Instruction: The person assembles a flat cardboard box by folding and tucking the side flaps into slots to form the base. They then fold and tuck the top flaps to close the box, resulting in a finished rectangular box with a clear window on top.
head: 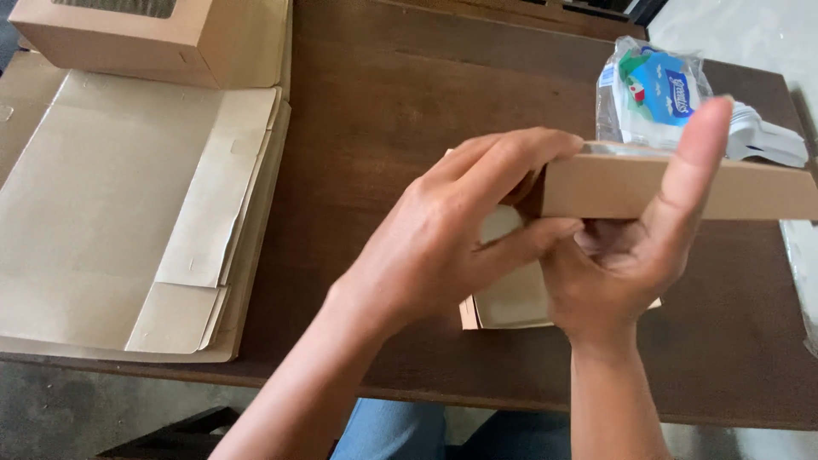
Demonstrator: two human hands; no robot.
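Observation:
Both my hands are on a small brown cardboard box held just above the dark wooden table. My left hand curls its fingers over the box's near left corner and top edge. My right hand grips the box from below and in front, its thumb pointing up against the side wall. The box's pale inner bottom panel shows between my hands. The rest of the box's inside is hidden by my fingers.
A stack of flat, unfolded brown cardboard box blanks lies at the table's left. An assembled brown box with a window lid sits on it at the back left. A clear plastic pack of white items lies at the back right.

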